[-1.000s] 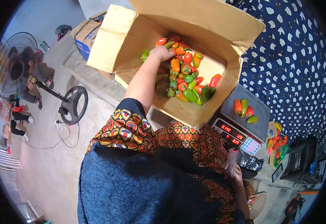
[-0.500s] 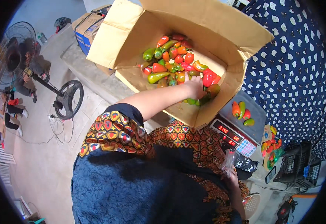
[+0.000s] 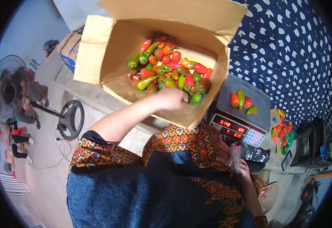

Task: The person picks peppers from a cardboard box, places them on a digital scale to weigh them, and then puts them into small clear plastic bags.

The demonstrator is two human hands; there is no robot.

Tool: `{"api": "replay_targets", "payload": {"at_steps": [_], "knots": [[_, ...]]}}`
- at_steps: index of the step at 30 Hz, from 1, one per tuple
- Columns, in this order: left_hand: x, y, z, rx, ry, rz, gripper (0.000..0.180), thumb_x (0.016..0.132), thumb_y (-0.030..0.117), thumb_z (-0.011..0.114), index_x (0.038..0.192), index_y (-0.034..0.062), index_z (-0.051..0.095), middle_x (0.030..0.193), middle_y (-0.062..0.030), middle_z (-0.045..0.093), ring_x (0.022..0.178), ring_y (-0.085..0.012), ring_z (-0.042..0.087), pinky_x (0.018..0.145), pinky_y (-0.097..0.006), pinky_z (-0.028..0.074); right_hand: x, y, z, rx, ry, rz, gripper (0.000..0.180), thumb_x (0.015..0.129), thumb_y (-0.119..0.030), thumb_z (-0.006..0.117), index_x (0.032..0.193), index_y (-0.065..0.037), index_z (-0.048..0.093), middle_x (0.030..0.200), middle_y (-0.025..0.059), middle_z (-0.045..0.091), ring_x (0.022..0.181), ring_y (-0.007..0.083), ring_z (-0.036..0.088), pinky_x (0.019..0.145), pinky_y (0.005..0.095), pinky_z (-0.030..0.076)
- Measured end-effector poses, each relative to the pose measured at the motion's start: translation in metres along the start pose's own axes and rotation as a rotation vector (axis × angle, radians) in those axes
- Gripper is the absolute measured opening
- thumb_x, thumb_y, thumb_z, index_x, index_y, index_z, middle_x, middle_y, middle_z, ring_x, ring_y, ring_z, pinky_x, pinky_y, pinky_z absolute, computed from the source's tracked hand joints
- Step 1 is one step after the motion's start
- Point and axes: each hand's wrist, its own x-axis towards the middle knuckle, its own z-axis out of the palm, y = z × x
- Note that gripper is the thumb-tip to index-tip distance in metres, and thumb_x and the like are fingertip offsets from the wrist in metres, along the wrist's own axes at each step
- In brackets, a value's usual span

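My left hand (image 3: 174, 99) is inside the open cardboard box (image 3: 94, 49), near its front wall. Its fingers are curled, and whatever they hold is hidden. Just right of the knuckles lies a green pepper (image 3: 195, 98). Red, orange and green peppers (image 3: 160, 70) are heaped over the box floor. Low at the right, my right hand (image 3: 242, 173) grips a clear plastic bag (image 3: 235, 156), bunched and hanging close to my body. Beyond it stands a digital scale (image 3: 226, 127) with a lit red display. Several peppers (image 3: 242, 102) rest on its grey platform.
A bag of colourful peppers (image 3: 282, 131), a phone-like device (image 3: 286, 160) and a black plastic crate (image 3: 306, 146) are right of the scale. Dark blue patterned cloth (image 3: 280, 57) hangs behind. At the left stand a floor fan (image 3: 10, 87) and another box (image 3: 69, 49).
My left hand has drawn back from the peppers toward the box's near wall, its fingers curled. The whole view has shifted. My right hand still holds the plastic bag.
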Motion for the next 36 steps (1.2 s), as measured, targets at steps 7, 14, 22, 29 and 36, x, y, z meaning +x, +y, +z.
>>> {"api": "replay_targets", "payload": {"at_steps": [7,14,22,29,36], "knots": [[0.017,-0.106,-0.035,0.286,0.542,0.063,0.039,0.081,0.024,0.065,0.114,0.0051,0.058,0.105,-0.0167,0.063,0.100,-0.0323,0.060,0.086,-0.039,0.048,0.001,-0.001,-0.005,-0.023,-0.085,-0.022,0.026,0.087,-0.016,0.055,0.104,0.003,0.060,0.090,0.0120,0.065,0.073,0.0214,0.065,0.059,0.0356,0.055],[0.023,-0.158,-0.041,-0.145,0.627,-0.261,0.034,0.082,0.022,0.063,0.111,0.0056,0.059,0.104,-0.0152,0.064,0.100,-0.0315,0.060,0.087,-0.039,0.048,0.004,0.017,-0.032,-0.073,-0.090,-0.029,0.027,0.088,-0.018,0.053,0.104,0.002,0.061,0.091,0.0125,0.065,0.075,0.0229,0.065,0.061,0.0361,0.055],[0.024,-0.071,-0.017,0.161,0.315,0.099,0.037,0.080,0.016,0.062,0.117,0.0170,0.059,0.123,-0.0102,0.053,0.119,-0.0327,0.046,0.096,-0.047,0.040,-0.001,-0.003,-0.005,-0.113,-0.121,-0.015,0.027,0.088,-0.022,0.054,0.104,0.000,0.060,0.085,0.0108,0.064,0.070,0.0202,0.063,0.063,0.0309,0.051],[0.044,-0.044,-0.001,0.668,0.152,-0.174,0.047,0.081,0.018,0.056,0.127,0.0211,0.051,0.133,-0.0085,0.047,0.120,-0.0270,0.048,0.102,-0.055,0.028,-0.005,0.003,-0.011,-0.089,-0.088,-0.025,0.029,0.088,-0.020,0.054,0.106,0.002,0.059,0.089,0.0124,0.064,0.072,0.0210,0.063,0.064,0.0323,0.052],[0.027,-0.070,-0.038,-0.251,0.499,-0.298,0.041,0.082,0.038,0.054,0.108,0.0070,0.058,0.096,-0.0124,0.065,0.089,-0.0222,0.062,0.091,-0.043,0.038,-0.001,0.002,-0.009,-0.092,-0.100,-0.004,0.029,0.091,-0.019,0.049,0.105,0.004,0.060,0.092,0.0145,0.065,0.075,0.0234,0.065,0.065,0.0340,0.053]]}}
